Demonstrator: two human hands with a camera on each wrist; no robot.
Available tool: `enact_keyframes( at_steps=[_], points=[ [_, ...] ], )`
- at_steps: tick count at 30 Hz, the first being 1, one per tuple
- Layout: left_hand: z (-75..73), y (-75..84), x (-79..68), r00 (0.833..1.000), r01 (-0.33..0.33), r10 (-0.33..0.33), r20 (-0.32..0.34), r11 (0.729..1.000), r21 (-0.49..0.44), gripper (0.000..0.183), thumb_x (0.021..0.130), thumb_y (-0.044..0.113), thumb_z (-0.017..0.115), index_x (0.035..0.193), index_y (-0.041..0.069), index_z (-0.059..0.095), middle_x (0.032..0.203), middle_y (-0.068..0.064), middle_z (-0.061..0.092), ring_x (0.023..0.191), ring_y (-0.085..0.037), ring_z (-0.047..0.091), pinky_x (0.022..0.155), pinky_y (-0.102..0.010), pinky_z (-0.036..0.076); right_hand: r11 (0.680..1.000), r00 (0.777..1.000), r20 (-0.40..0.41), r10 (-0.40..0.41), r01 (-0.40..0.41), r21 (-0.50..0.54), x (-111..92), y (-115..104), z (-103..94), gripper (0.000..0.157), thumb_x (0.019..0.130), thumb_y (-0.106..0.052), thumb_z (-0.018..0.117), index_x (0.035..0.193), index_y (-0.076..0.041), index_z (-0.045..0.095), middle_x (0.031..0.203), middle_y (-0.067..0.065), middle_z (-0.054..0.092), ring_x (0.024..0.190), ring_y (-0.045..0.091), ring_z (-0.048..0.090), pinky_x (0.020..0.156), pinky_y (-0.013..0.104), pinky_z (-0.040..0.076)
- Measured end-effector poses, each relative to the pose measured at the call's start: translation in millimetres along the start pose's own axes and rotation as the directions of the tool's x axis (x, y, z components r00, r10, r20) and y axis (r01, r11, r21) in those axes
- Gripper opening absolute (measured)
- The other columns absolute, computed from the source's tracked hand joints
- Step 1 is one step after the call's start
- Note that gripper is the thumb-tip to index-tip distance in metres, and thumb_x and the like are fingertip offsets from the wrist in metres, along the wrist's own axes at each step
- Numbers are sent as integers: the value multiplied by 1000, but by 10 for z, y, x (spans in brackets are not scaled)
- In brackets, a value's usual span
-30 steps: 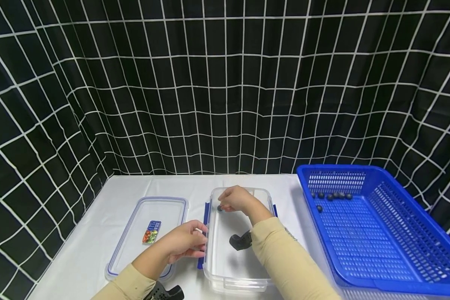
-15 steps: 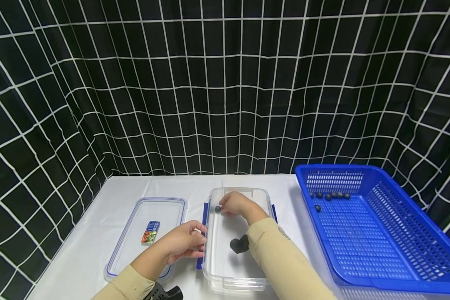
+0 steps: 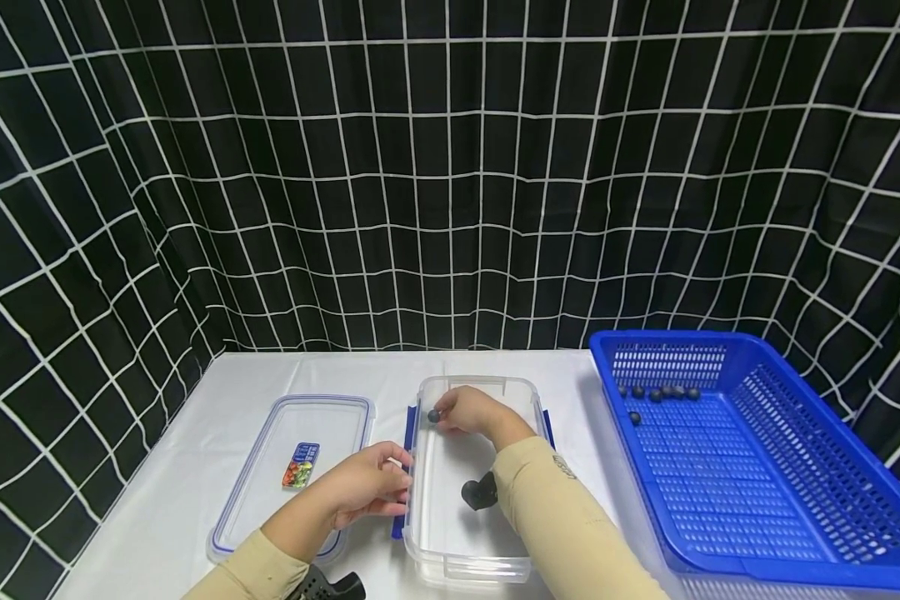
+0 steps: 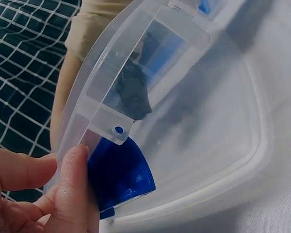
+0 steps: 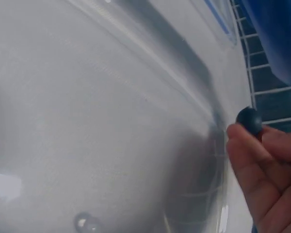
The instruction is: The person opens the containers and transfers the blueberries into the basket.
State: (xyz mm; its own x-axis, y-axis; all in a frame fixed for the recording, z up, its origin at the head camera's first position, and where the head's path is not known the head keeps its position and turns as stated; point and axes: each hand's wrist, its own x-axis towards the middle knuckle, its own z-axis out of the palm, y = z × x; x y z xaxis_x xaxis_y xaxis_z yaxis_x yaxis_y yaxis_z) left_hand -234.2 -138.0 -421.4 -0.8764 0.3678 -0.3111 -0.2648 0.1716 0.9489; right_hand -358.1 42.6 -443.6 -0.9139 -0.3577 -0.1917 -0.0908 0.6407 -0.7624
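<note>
A small, round, dark blueberry (image 3: 434, 416) is pinched between the fingertips of my right hand (image 3: 471, 411), inside the far left part of a clear plastic food container (image 3: 450, 533). The right wrist view shows the same blueberry (image 5: 249, 120) at the thumb and fingertips, near the container's wall. My left hand (image 3: 375, 483) is at the container's left side, with relaxed fingers touching it. Close up in the left wrist view, the left fingers (image 4: 72, 167) lie against the edge beside a blue side latch (image 4: 121, 172), which hangs unfastened.
A blue perforated basket (image 3: 735, 475) stands on the right, with several blueberries (image 3: 667, 392) in its far left corner. The container's clear lid (image 3: 255, 500), with a blue seal and a label (image 3: 301, 465), lies to the left on the white tablecloth (image 3: 150, 500). A black gridded curtain rises behind.
The right hand has shifted slightly left and down within the container, with the blueberry in its fingertips. The left hand stays in place.
</note>
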Motion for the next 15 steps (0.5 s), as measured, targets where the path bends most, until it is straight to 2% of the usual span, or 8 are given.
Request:
enact_keyframes(
  at_steps=[5,6,9,12,15],
  points=[
    [9,-1,-11,1000,-1,1,0,1000,1,29,87,0,55,113,-3,42,81,-6,54,72,-14,57,68,-28,59,989,998,34,-49,43,144,15,15,-8,21,77,0,68,98,2,64,84,9,62,73,17,63,68,26,58],
    [9,-3,-12,1000,1,-1,-2,1000,1,29,87,0,55,113,-3,43,81,-6,54,72,-14,57,68,-28,59,983,996,46,-79,70,168,17,25,-14,19,77,-1,68,96,2,64,82,9,62,71,17,63,65,25,58],
    [7,-13,-7,1000,9,-9,-7,1000,-3,28,87,0,55,112,-2,43,81,-6,54,72,-14,57,68,-28,59,975,994,52,-92,80,209,14,17,-24,13,80,-3,66,92,2,62,80,10,64,73,18,65,66,27,58],
    [4,-23,5,1000,12,-12,-9,1000,-8,26,87,0,54,111,-1,44,81,-6,54,72,-14,57,68,-28,58,968,996,39,-84,72,240,8,-9,-36,9,82,-2,63,89,3,61,81,12,67,76,20,66,67,29,58],
    [4,-23,14,1000,12,-12,-11,1000,-6,26,87,1,54,111,0,44,80,-6,54,71,-14,57,67,-27,58,970,999,7,-39,36,239,-14,-68,-77,7,82,0,62,88,4,60,80,13,67,77,23,67,69,31,59]
  ],
)
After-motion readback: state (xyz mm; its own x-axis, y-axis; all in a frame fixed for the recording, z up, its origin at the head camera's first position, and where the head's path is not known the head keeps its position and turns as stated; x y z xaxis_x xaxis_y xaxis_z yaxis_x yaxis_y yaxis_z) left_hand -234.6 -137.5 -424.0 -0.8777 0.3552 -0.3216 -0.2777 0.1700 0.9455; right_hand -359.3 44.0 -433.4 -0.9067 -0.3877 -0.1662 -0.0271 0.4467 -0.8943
